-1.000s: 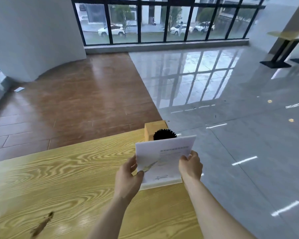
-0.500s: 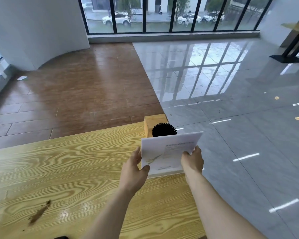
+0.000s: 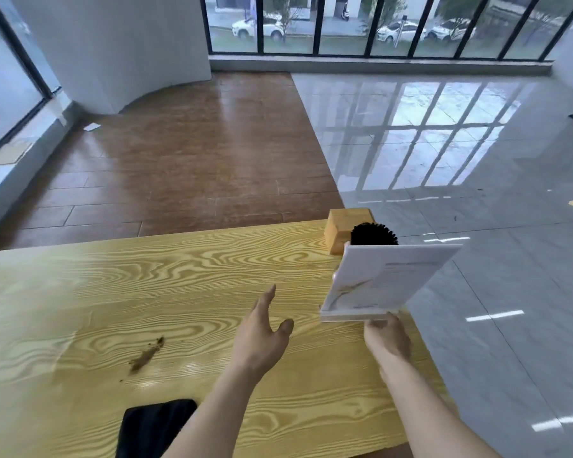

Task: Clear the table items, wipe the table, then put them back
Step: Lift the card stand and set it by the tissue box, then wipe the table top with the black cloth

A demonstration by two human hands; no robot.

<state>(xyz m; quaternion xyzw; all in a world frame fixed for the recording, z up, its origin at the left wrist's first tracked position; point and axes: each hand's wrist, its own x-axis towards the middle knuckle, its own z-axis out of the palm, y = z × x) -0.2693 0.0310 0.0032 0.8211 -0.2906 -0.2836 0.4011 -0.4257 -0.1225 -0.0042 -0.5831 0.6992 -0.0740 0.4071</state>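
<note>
A white upright sign stand (image 3: 382,282) with a printed sheet stands near the right edge of the yellow wooden table (image 3: 119,292). My right hand (image 3: 386,338) grips the stand at its base. My left hand (image 3: 262,332) hovers over the table to the left of the stand, fingers apart and holding nothing. Behind the stand a wooden box (image 3: 344,231) sits at the table's far right corner, with a black bristly object (image 3: 372,234) beside it. A brown smear of dirt (image 3: 146,353) marks the tabletop. A black cloth (image 3: 153,428) lies at the near edge.
The table's right edge runs close to the stand, with glossy grey floor (image 3: 477,226) beyond it. Brown plank floor (image 3: 186,160) lies past the far edge. A curved white wall (image 3: 113,44) and tall windows stand at the back.
My left hand has let go of the sign stand and moved left over the table. My right hand still holds the stand, now by its base. The view has turned left, and the black cloth has come into sight.
</note>
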